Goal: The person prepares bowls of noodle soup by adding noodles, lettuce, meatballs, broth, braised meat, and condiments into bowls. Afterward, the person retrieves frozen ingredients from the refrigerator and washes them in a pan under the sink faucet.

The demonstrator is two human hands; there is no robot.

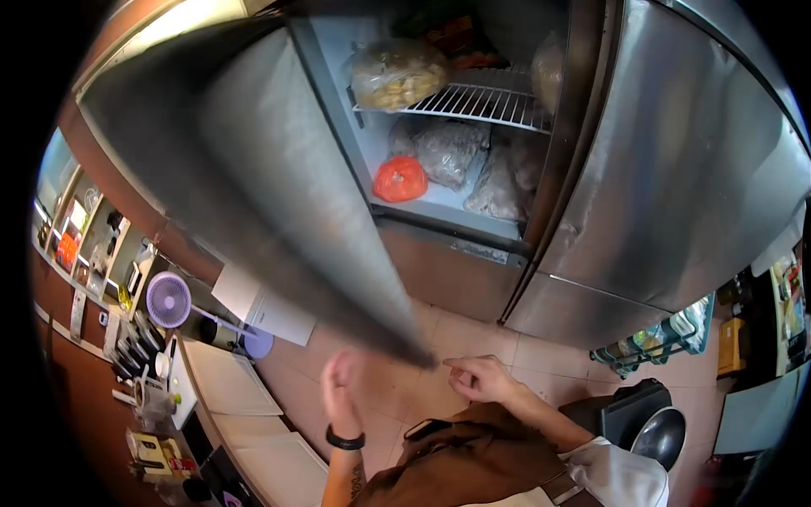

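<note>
A steel refrigerator door [296, 160] hangs partly open, blurred along its length. My left hand [342, 389], with a black wristband [345, 438] below it, is beside the door's lower part. Its fingers look loosely curved and blurred, and no object shows in them; contact with the door is unclear. Close to the door's lower corner, my right hand [480, 378] stretches its index finger toward it, with nothing in the hand. Inside the refrigerator, a clear bag of pale yellow pieces [399, 76] lies on a wire shelf [481, 103]. Below it are a red bag [400, 179] and frosty plastic bags [452, 152].
A closed steel door [642, 160] stands to the right. A green wheeled rack [655, 338] and a wok [659, 438] are at lower right. Leftward are a purple fan [169, 300], a white box [269, 308] and a counter with white cabinet doors [232, 376].
</note>
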